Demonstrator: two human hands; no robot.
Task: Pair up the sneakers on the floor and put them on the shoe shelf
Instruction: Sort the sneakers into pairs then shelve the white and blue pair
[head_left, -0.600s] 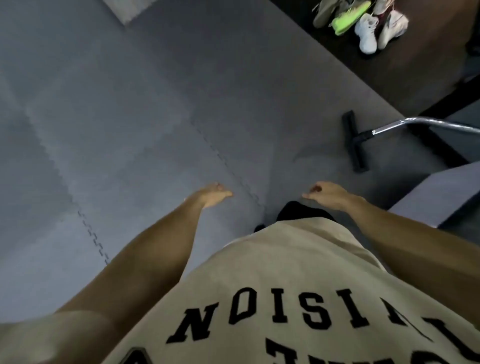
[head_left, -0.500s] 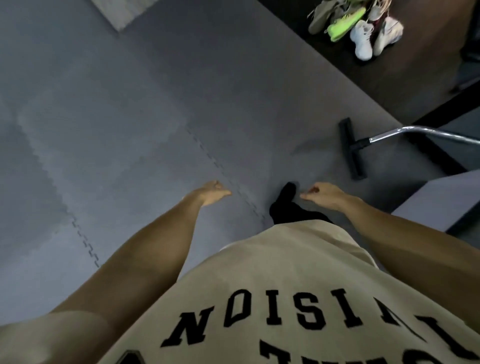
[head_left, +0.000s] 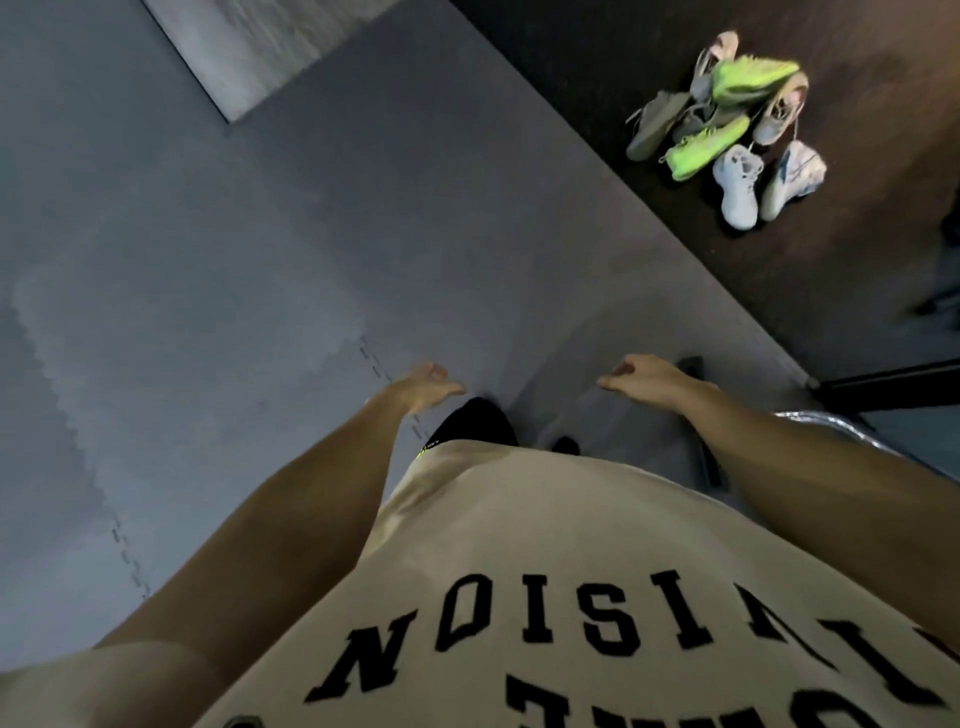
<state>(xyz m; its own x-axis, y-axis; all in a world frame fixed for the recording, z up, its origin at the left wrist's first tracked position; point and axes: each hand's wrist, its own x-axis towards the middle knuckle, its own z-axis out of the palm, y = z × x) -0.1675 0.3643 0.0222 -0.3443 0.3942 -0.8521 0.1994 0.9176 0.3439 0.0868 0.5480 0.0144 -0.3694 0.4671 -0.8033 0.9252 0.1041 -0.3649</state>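
A heap of sneakers lies on the dark floor at the upper right: two neon green ones, grey ones, two white ones and pale pinkish ones. My left hand hangs in front of me, fingers loosely curled, holding nothing. My right hand hangs the same way, also holding nothing. Both are far from the sneakers. The shoe shelf is out of view.
Grey interlocking foam mats cover the floor below me, ending at a diagonal edge before the dark floor. A black floor nozzle on a metal tube lies by my right arm. My beige shirt fills the bottom.
The view has moved toward the sneaker heap, which now sits lower and larger in the frame. The nozzle and tube have slid under my right arm. Both hands stay hanging and hold nothing.
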